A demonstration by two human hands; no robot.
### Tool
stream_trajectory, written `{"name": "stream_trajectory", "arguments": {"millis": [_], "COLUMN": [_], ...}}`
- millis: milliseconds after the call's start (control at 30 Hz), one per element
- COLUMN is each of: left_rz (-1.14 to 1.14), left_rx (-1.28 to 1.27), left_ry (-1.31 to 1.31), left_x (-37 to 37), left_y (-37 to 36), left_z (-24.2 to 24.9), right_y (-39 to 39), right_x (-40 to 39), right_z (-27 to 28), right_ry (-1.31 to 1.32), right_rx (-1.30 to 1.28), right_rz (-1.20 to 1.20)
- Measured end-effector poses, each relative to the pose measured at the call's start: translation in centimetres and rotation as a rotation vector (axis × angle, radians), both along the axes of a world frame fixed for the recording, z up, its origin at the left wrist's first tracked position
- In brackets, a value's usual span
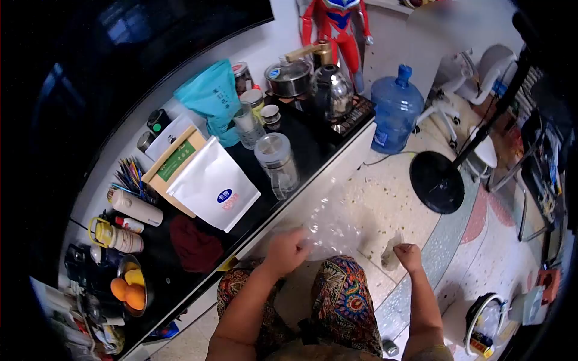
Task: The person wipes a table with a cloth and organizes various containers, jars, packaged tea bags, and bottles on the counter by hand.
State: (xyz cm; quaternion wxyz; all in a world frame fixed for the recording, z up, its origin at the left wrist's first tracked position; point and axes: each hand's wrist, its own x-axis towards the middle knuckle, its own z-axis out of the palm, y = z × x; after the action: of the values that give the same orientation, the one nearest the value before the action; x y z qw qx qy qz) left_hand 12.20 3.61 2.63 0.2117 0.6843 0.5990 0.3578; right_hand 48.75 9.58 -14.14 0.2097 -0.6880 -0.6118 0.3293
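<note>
My left hand is closed on the edge of a clear, crinkled plastic bag, which spreads out to the right above my knees. My right hand is closed too, pinching the top of a small translucent bag with something greyish-brown in it; its contents are too small to name. Both hands are in front of my patterned trousers, well apart from each other. Nearest to the left hand, a dark red cloth lies on the black cabinet top.
On the cabinet stand a white pouch, a lidded glass jar, a kettle, a pot and a bowl of oranges. A blue water bottle, a round black stand base and a bucket are on the floor.
</note>
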Motion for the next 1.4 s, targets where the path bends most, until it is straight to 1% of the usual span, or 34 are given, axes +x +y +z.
{"name": "stream_trajectory", "arguments": {"millis": [33,67,133,167,200,233,267,300,333,367,400,433,467,500,567,633,667,733,767,833,867,967,1000,1067,1167,1233,1267,1300,1367,1400], "left_rz": [-0.09,-0.134,-0.119,-0.11,-0.112,-0.103,-0.139,-0.176,-0.149,-0.142,-0.165,-0.189,-0.195,-0.189,-0.215,-0.21,-0.212,-0.212,-0.218,-0.23,-0.246,-0.259,-0.255,-0.288,-0.26,-0.244,-0.23,-0.236,-0.227,-0.235], "left_rx": [-0.041,-0.114,-0.106,-0.115,-0.079,-0.072,-0.094,-0.115,-0.059,-0.053,-0.05,-0.045,-0.037,-0.032,-0.14,-0.117,-0.101,-0.11,-0.124,-0.126,-0.129,-0.156,-0.156,-0.173,-0.192,-0.179,-0.159,-0.159,-0.135,-0.135], "left_ry": [0.03,0.177,0.131,0.103,0.146,0.132,0.096,0.061,0.084,0.077,0.089,0.102,0.087,0.084,0.177,0.177,0.177,0.192,0.206,0.232,0.26,0.307,0.308,0.268,0.197,0.165,0.142,0.143,0.089,0.089], "left_x": [-0.2,-0.7,-1.1,-1.2,-1.2,-1.2,-1.1,-1.0,-0.8,-0.8,-0.8,-0.9,-1.0,-1.1,-1.5,-1.7,-1.8,-1.8,-1.8,-1.9,-2.0,-2.3,-2.4,-2.7,-2.6,-2.5,-2.5,-2.5,-2.7,-2.7], "left_y": [0.2,0.4,0.1,-0.1,-0.2,-0.1,0.0,0.2,0.3,0.3,0.2,0.2,0.2,0.2,0.0,0.0,0.0,0.0,0.0,0.1,0.2,0.1,0.1,0.2,0.0,0.1,0.2,0.3,0.2,0.2], "left_z": [0.4,0.2,-1.5,-2.5,-3.0,-3.1,-3.1,-3.1,-3.0,-2.6,-2.0,-1.7,-2.2,-1.9,-1.2,-1.2,-1.3,-1.4,-1.4,-1.6,-1.7,-1.2,-1.4,-1.8,-1.4,-2.0,-2.2,-2.3,-2.1,-2.0], "right_y": [0.9,1.8,3.8,4.5,5.3,6.0,7.0,8.1,9.6,10.1,11.5,12.3,13.6,14.8,16.5,17.6,18.0,18.6,19.2,20.6,21.1,21.7,22.1,22.7,23.7,22.9,22.6,22.3,21.8,21.9], "right_x": [-0.7,-1.3,-2.8,-4.2,-5.6,-7.0,-8.3,-9.4,-10.6,-12.8,-14.3,-16.3,-18.0,-19.7,-22.9,-26.0,-27.3,-29.7,-30.7,-32.5,-33.4,-35.5,-36.2,-37.7,-39.1,-39.6,-39.4,-39.0,-37.7,-36.7], "right_z": [3.4,6.4,11.9,15.6,18.3,21.4,23.1,24.8,25.7,28.0,29.6,31.3,32.1,32.9,33.9,34.5,34.6,34.5,34.2,33.0,32.3,30.9,30.3,29.1,26.9,26.7,26.9,27.3,27.8,27.8], "right_ry": [-0.055,-0.079,-0.1,-0.146,-0.135,-0.139,-0.054,-0.027,0.079,0.151,0.047,0.062,0.014,0.002,-0.01,-0.109,-0.109,-0.217,-0.217,-0.246,-0.22,-0.192,-0.181,-0.159,-0.138,-0.029,-0.008,-0.01,0.058,0.041], "right_rx": [0.073,0.214,0.457,0.449,0.469,0.536,0.597,0.555,0.622,0.58,0.617,0.639,0.738,0.776,0.817,0.91,0.915,0.943,0.946,0.963,0.916,0.905,0.858,0.848,0.786,0.795,0.738,0.738,0.817,0.887], "right_rz": [0.083,0.148,0.248,0.263,0.243,0.32,0.343,0.371,0.441,0.452,0.485,0.512,0.534,0.576,0.623,0.74,0.745,0.822,0.825,0.976,0.976,1.027,1.045,1.078,1.133,1.167,1.149,1.143,1.081,1.085]}}
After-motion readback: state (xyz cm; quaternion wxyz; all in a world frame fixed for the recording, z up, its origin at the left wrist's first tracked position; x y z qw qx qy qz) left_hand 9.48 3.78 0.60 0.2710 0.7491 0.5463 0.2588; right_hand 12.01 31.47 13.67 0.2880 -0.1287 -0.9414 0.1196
